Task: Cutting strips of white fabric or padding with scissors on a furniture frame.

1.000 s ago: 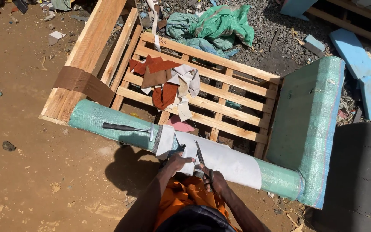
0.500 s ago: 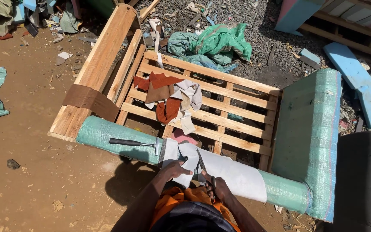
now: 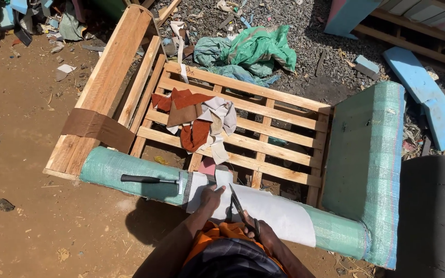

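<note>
While the sofa frame [image 3: 243, 121] lay on its back on the dirt ground [image 3: 32, 226], its padded front rail [image 3: 130, 172] ran crosswise directly ahead of the hands, which put the work surface within reach. The left hand [image 3: 211, 198] was pressed flat, fingers spread, on the white fabric sheet [image 3: 269, 211] draped over that rail; this kept the material taut and stopped it from sliding. The right hand [image 3: 261, 238] was closed through the handles of the scissors [image 3: 242, 210], whose blades pointed away from the body into the fabric, just beside the left hand's fingers. A hammer [image 3: 150, 179] rested on the green padding to the left of the left hand, apart from it but near. Brown and grey fabric scraps [image 3: 197, 121] lay on the wooden slats beyond both hands.
</note>
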